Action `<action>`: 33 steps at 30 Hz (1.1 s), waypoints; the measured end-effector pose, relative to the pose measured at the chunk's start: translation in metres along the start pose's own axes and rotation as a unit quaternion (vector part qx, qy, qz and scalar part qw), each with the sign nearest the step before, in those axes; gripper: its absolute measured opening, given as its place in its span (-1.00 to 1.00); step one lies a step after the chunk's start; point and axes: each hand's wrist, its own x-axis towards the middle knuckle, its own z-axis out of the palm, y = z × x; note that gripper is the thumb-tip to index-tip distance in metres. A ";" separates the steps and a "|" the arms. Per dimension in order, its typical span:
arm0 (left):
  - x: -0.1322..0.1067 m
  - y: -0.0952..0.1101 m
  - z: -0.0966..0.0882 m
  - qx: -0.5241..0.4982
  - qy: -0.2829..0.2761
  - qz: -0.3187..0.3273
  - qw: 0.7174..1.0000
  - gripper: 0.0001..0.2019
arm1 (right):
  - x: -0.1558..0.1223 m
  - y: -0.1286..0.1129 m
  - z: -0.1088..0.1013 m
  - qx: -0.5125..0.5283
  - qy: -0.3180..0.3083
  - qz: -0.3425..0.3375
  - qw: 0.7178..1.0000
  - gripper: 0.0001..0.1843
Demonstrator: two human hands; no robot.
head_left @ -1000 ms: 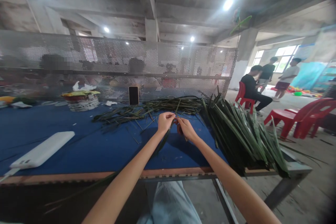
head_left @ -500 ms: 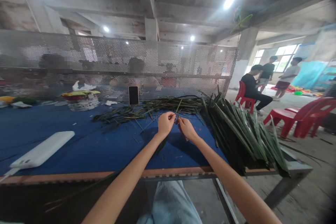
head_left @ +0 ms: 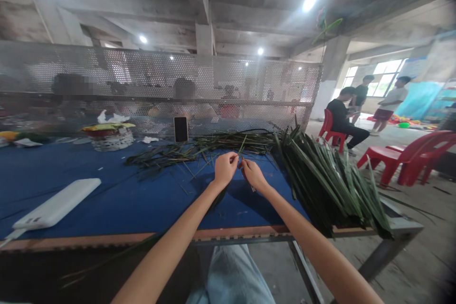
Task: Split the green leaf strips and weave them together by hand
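Note:
Above the blue table top, my left hand (head_left: 225, 170) is closed in a pinch on a narrow green leaf (head_left: 242, 143), whose tip sticks up past the fingertips. A long dark leaf length (head_left: 218, 199) shows beneath that wrist and trails over the front edge. Close beside it, fingertips almost touching, my right hand (head_left: 255, 175) is closed as well. A small thin object (head_left: 253, 189) pokes out below its palm; its kind is hidden by the fingers. Just right of the hands lies a thick bundle of long green leaves (head_left: 320, 175).
Cut leaf strips (head_left: 228, 141) lie behind the hands. A phone (head_left: 181, 129) leans against the perforated metal screen (head_left: 249, 80). At left are a white power bank (head_left: 59, 203) and a white basket (head_left: 111, 137). Red chairs (head_left: 409, 156) and several people are at right.
Both hands keep nearly the same pose around the leaf. The whole view has shifted very slightly.

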 end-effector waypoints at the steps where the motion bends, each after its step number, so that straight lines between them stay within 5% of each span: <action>1: 0.000 0.000 0.001 0.003 0.002 0.002 1.000 -0.84 | 0.000 0.000 0.001 0.001 0.002 -0.002 1.000 -0.66; 12: 0.004 -0.009 0.012 -0.168 0.030 -0.072 0.983 -0.88 | -0.003 -0.004 0.004 0.022 0.008 -0.008 1.000 -0.64; 33: -0.001 -0.006 0.010 -0.104 0.023 -0.024 0.994 -0.87 | -0.003 -0.003 0.003 0.004 0.005 -0.022 1.000 -0.63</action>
